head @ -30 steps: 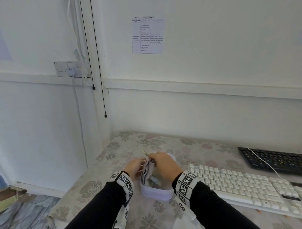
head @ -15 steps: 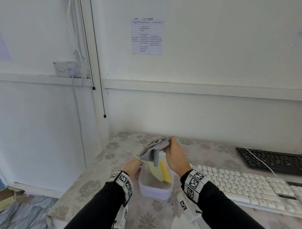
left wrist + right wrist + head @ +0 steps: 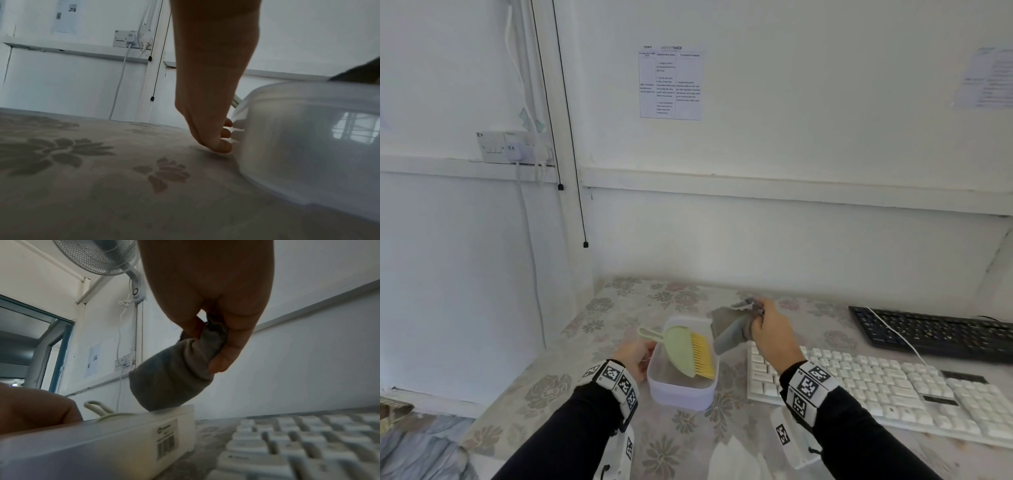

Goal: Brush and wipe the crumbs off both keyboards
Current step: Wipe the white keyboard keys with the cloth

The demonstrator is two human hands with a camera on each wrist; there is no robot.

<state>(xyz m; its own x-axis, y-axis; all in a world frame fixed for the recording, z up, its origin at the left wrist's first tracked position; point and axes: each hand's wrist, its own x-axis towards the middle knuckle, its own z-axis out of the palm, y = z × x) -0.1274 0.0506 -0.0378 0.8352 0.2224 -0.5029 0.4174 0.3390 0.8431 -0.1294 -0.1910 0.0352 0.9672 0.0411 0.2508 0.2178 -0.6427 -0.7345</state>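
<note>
On the far left of the head view, a wall socket point(image 3: 512, 146) sits on the white wall with plugs and cords hanging down. Lower down is the table point(image 3: 599, 329), covered in a cloth with flowers on it.

The left hand point(image 3: 635, 356) is at the lower middle of the frame, right beside the tub point(image 3: 681, 390). In the left wrist view its fingers point(image 3: 225, 147) point down, and the tips touch the see-through side of the tub and the table. The fingers look straight, pressing on the tub and not wrapped round it.

The tub stands on the table in the middle of the frame. A small brush point(image 3: 690, 349) leans inside it. The brush is pale green with yellow bristles, and its looped handle pokes out over the tub's left rim.

Just to the right and a little higher, the right hand point(image 3: 770, 334) is up in the air. Its fingers and thumb pinch a grey cloth point(image 3: 731, 329), which hangs down bunched over the tub's right edge, as the right wrist view shows.

The white keyboard point(image 3: 876, 387) lies on the table at the lower right, close to the tub. The black keyboard point(image 3: 935, 330) lies behind it, at the right edge. A thin white wire point(image 3: 893, 334) runs across the black keyboard. A paper sheet point(image 3: 671, 84) is stuck on the wall up top.
</note>
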